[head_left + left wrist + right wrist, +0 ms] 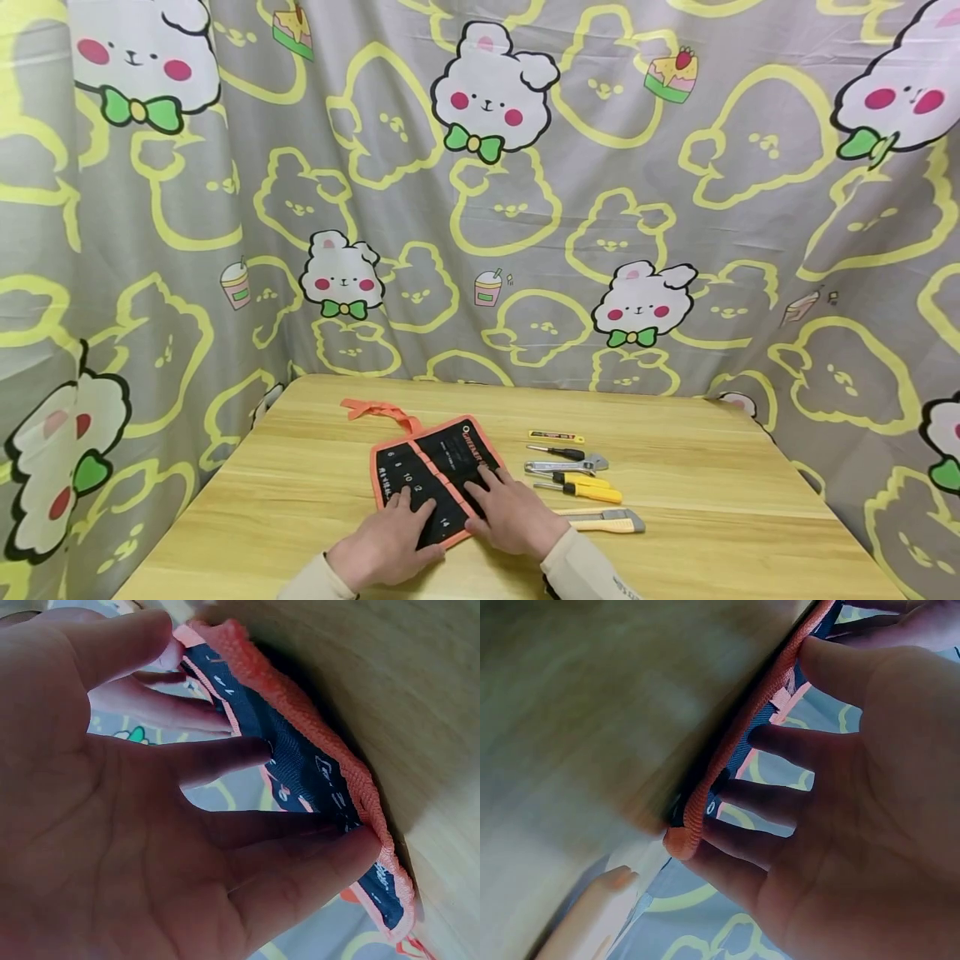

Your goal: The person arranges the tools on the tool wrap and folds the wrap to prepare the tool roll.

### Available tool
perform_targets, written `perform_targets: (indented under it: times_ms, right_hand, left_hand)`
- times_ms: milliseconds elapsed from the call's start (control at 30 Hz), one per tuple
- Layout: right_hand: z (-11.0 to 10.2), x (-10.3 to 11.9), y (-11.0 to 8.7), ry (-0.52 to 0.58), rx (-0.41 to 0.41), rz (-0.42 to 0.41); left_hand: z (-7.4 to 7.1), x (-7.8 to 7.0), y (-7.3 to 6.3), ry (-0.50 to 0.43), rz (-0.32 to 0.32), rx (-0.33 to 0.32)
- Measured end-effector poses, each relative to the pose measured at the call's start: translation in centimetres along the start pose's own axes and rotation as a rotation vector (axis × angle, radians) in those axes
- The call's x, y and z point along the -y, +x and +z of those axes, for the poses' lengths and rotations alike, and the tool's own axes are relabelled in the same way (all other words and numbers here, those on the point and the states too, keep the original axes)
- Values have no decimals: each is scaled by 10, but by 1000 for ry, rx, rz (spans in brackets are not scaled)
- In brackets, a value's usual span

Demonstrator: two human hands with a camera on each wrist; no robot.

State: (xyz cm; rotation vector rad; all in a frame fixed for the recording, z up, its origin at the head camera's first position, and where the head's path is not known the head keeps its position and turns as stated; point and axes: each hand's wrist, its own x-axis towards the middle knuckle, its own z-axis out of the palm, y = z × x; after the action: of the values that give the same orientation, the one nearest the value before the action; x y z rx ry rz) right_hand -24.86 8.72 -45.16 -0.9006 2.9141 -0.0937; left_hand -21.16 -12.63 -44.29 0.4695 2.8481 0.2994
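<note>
A black fabric tool pouch (pixel 393 460) with orange edging lies flat and slanted on the wooden table, its printed numbers showing. My left hand (pixel 388 537) rests on its lower left part with the fingers spread. On its right side lies my right hand (pixel 512 510), fingers extended over the cloth and thumb near the lower edge. In the left wrist view, fingertips touch the pouch (pixel 300 761) just inside its orange border. The right wrist view has the fingers reaching over the edging (pixel 727 750) in the same way. Neither hand grips anything.
Right of the pouch lie a yellow flat case (pixel 556 437), a black-handled screwdriver (pixel 568 453), an adjustable wrench (pixel 566 467), two yellow-handled tools (pixel 592 492) and a utility knife (pixel 615 521). An orange tie strap (pixel 382 410) trails from the pouch. A patterned curtain (pixel 510 200) surrounds the table.
</note>
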Motion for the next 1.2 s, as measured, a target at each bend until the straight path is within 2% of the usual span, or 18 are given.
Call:
perform_targets:
  times_ms: [500, 800, 900, 1200]
  right_hand:
    - [1, 6, -3, -59, 28, 34]
    - [0, 8, -5, -92, 45, 64]
    - [-1, 9, -6, -96, 51, 72]
    - [-2, 10, -12, -108, 24, 58]
  left_hand:
    - [1, 5, 2, -19, 30, -25]
    - [-3, 17, 7, -31, 108, 20]
    - [-4, 20, 9, -42, 115, 33]
    - [-8, 31, 10, -69, 168, 45]
